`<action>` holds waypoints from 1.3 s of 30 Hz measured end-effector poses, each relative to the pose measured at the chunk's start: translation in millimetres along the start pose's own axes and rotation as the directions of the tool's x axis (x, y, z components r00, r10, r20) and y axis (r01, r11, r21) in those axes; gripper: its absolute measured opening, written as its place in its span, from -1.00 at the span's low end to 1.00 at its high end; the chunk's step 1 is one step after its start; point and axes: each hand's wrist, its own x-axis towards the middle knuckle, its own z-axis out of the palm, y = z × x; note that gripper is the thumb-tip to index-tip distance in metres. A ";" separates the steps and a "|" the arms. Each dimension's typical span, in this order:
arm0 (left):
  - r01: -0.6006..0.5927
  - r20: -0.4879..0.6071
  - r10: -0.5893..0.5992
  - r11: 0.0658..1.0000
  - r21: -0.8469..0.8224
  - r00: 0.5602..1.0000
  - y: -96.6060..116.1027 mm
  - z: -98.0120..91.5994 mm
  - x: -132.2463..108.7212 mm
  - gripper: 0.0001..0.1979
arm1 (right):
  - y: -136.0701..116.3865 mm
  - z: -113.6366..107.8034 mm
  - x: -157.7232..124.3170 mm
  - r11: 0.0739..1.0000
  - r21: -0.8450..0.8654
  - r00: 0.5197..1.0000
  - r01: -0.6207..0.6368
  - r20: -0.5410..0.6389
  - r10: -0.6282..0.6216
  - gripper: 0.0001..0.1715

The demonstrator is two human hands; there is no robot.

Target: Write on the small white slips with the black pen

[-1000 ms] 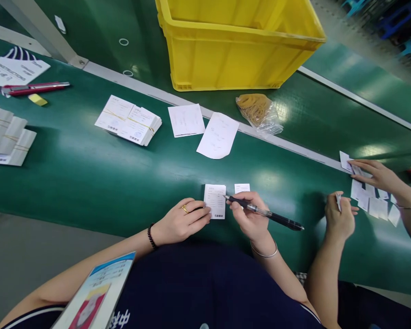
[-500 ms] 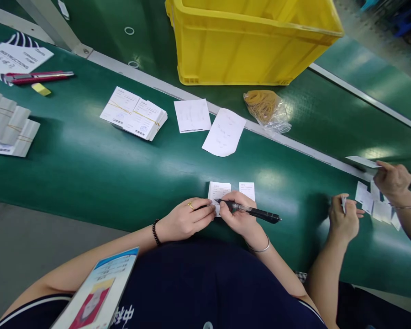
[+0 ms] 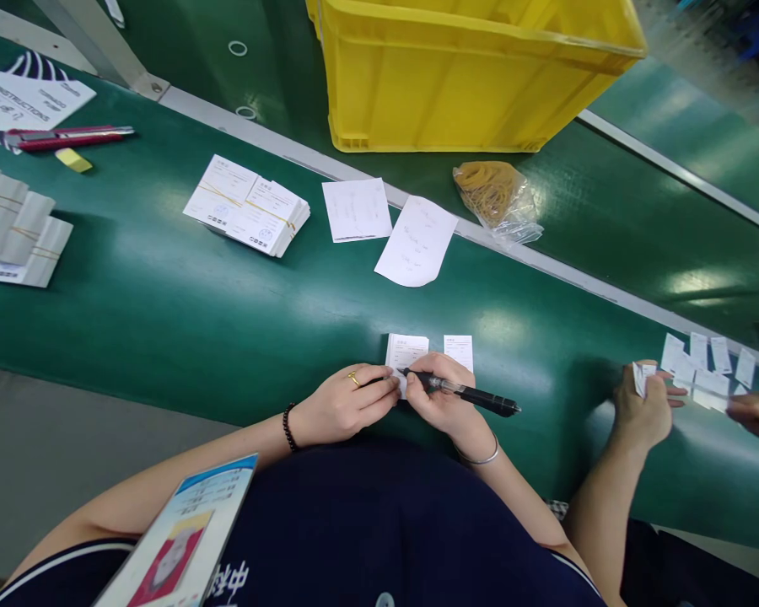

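Note:
My right hand (image 3: 444, 396) is closed around a black pen (image 3: 481, 396), its tip on the top card of a small stack of printed white cards (image 3: 408, 344). My left hand (image 3: 347, 403) grips the left side of that stack with its fingertips; its thumb is mostly hidden. A single printed card (image 3: 459, 344) lies just right of the stack, partly covered by my right hand. Beyond my hands, two sheets with faint handwriting lie side by side: a squarish paper (image 3: 356, 209) and a longer paper (image 3: 416, 242).
Banded card bundles (image 3: 246, 205) lie left of the papers; more bundles (image 3: 16, 223) stand at the far left, near a red utility knife (image 3: 69, 137). A yellow crate (image 3: 481, 93) and a bag of rubber bands (image 3: 490, 194) sit beyond. At right, a co-worker's hands (image 3: 645, 409) handle cards.
My hands and the pen stay almost in place on the card stack. At the right, the co-worker's far hand has come down towards the spread cards.

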 end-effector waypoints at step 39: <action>0.024 -0.050 -0.024 1.000 -0.001 0.998 1.0 -2.5 6.7 -0.91 | 58.3 -165.2 -7.8 0.957 0.244 0.975 -0.158 -0.114 0.190 -0.83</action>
